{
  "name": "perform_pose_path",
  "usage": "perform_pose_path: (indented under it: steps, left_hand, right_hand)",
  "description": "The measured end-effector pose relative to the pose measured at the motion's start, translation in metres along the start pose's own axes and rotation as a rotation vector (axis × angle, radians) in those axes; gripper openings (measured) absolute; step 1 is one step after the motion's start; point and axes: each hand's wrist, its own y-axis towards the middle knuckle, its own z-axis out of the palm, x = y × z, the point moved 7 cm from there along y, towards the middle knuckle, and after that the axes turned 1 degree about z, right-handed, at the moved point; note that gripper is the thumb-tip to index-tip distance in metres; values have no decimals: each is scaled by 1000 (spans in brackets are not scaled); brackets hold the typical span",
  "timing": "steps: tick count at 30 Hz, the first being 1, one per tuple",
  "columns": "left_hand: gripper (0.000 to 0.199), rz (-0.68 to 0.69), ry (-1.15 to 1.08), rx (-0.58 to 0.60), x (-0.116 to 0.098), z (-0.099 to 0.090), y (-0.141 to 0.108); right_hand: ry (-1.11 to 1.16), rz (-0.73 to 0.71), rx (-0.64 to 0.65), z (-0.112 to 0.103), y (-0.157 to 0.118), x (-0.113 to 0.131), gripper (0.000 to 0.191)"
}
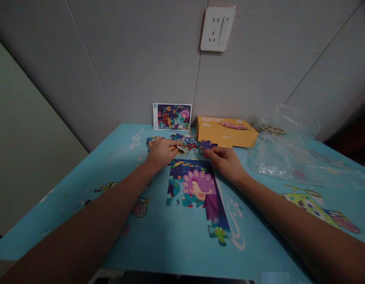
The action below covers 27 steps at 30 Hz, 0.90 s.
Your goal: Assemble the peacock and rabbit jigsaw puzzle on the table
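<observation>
A partly joined puzzle (200, 185) with a pink peacock lies on the blue table, a green frog piece at its lower right end. Beyond it is a pile of loose pieces (189, 142). My left hand (163, 152) rests at the left side of the pile, its fingers apart and reaching over the pieces; nothing shows held in it. At the right of the pile, my right hand (225, 159) pinches a dark purple puzzle piece (206, 146) between thumb and fingers.
A picture card (172, 116) leans on the wall behind the pile. Right of it stands a yellow box (226, 132). Clear plastic bags (289, 156), one with pieces inside, lie at the right. The cartoon-printed table (158, 244) meets the wall at the back.
</observation>
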Motion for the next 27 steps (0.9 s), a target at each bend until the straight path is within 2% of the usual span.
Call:
perform_pose_path:
  steps: [3, 6, 8, 10, 13, 17, 20, 23, 27]
  left_hand:
    - [26, 89, -106, -126, -6, -10, 0]
    - [25, 301, -275, -224, -22, -18, -4]
    - [25, 448, -409, -188, -35, -18, -9]
    - [25, 516, -529, -74, -44, -13, -14]
    - [29, 450, -614, 88, -49, -3, -17]
    - [53, 274, -683, 199, -42, 7, -16]
    - [49, 230, -741, 272, -40, 11, -16]
    - [44, 236, -700, 326, -42, 14, -17]
    - [40, 240, -596, 309, -42, 14, -17]
  right_hand:
    - [-1, -5, 18, 1, -1, 2, 43]
    - [43, 3, 73, 5, -4, 6, 45]
    - [64, 4, 126, 9, -6, 9, 47]
    - [72, -4, 166, 12, -8, 12, 47]
    - [107, -11, 151, 11, -7, 11, 46]
    - [111, -10, 91, 7, -5, 6, 46]
    - [69, -18, 69, 6, -4, 6, 45]
    - [23, -48, 67, 4, -5, 9, 43]
    - [-7, -66, 57, 3, -5, 11, 41]
